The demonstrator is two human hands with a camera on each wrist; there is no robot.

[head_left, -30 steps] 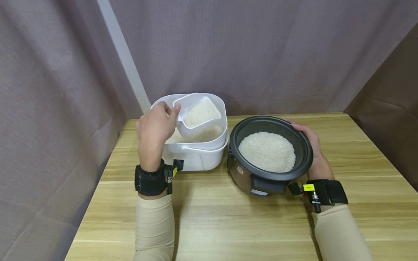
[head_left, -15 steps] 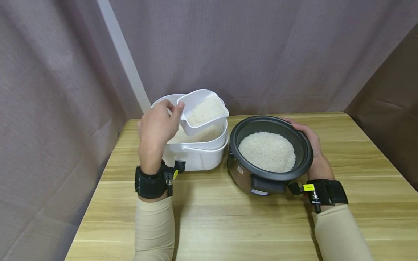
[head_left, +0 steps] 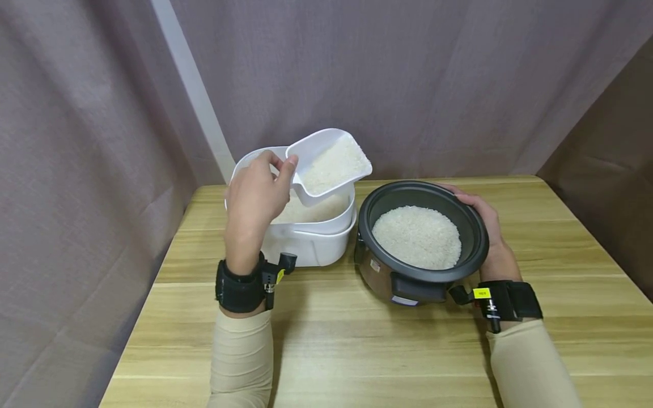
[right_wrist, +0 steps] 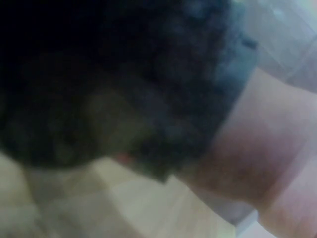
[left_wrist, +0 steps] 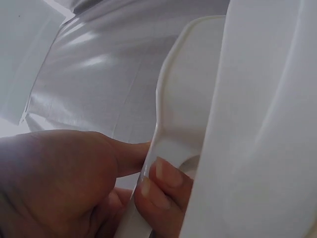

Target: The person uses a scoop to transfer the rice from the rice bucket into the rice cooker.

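My left hand (head_left: 255,195) pinches the handle of a white plastic scoop (head_left: 331,164) full of raw rice, held above the white rice container (head_left: 311,243). In the left wrist view the fingertips (left_wrist: 161,186) clamp the scoop's handle (left_wrist: 178,124). A dark rice cooker pot (head_left: 420,277), partly filled with rice (head_left: 417,236), stands to the right of the container. My right hand (head_left: 482,226) wraps round the pot's right side. The right wrist view is a blur of the dark pot (right_wrist: 99,79) and my palm (right_wrist: 257,144).
Everything stands on a light wooden table (head_left: 357,351) with edges at left and right. Grey curtains (head_left: 408,79) hang close behind. The container still holds rice (head_left: 311,209) under the scoop.
My left hand has lifted the filled scoop up and to the right, out of the container and toward the pot. The right hand and pot have stayed put.
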